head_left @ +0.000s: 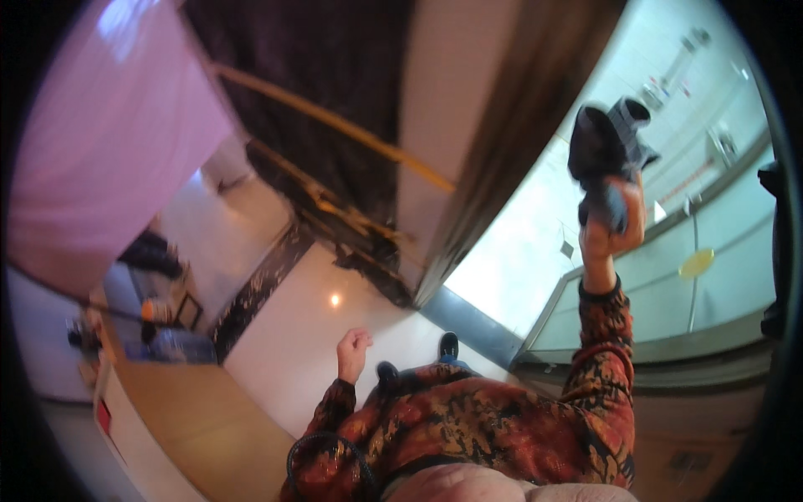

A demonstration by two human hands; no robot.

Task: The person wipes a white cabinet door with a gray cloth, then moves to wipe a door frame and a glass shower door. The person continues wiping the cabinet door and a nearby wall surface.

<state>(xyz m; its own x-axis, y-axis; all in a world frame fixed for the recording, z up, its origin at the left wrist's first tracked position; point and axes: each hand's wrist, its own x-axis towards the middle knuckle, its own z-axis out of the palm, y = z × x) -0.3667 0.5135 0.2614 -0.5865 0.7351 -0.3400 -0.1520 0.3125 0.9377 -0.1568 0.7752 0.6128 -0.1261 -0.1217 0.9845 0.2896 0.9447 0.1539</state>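
Observation:
My right hand (615, 230) is raised and shut on a dark grey cloth (606, 142), which is bunched up against a large glass pane (535, 217) on the right. My left hand (354, 347) hangs by my side, curled into a loose fist with nothing in it. Both sleeves are red, orange and black patterned knit. My dark shoes (449, 344) show below on the pale glossy floor (293, 335).
A dark brown frame (502, 159) runs along the glass pane's left side. A grey sill (477, 328) lies at the base of the glass. A wooden counter (192, 418) sits at lower left, clutter (159, 322) beyond it. A black cable loop (294, 456) hangs at my waist.

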